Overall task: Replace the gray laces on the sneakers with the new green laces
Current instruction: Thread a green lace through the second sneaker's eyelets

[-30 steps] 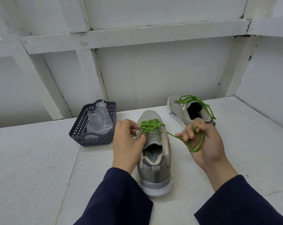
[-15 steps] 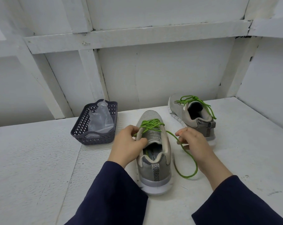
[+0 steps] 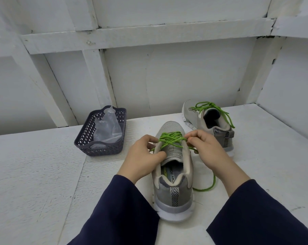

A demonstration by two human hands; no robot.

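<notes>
On the table (image 3: pixel 34 174), a sneaker (image 3: pixel 173 175) stands between the left hand (image 3: pixel 142 156) and right hand (image 3: pixel 208 151), both on its lace (image 3: pixel 170 140), with a second sneaker (image 3: pixel 197 119) far right of it and a basket (image 3: pixel 84 137) holding a bag (image 3: pixel 108 128) to its left.

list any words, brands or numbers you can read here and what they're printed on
"ORY FOA": on the insole of the near sneaker; both ends of the wording are hidden by the shoe's opening.
Green lettering beside it on the same insole: partly hidden and too blurred to read.
Far sneaker, green lace, basket, plastic bag: no readable text.
</notes>
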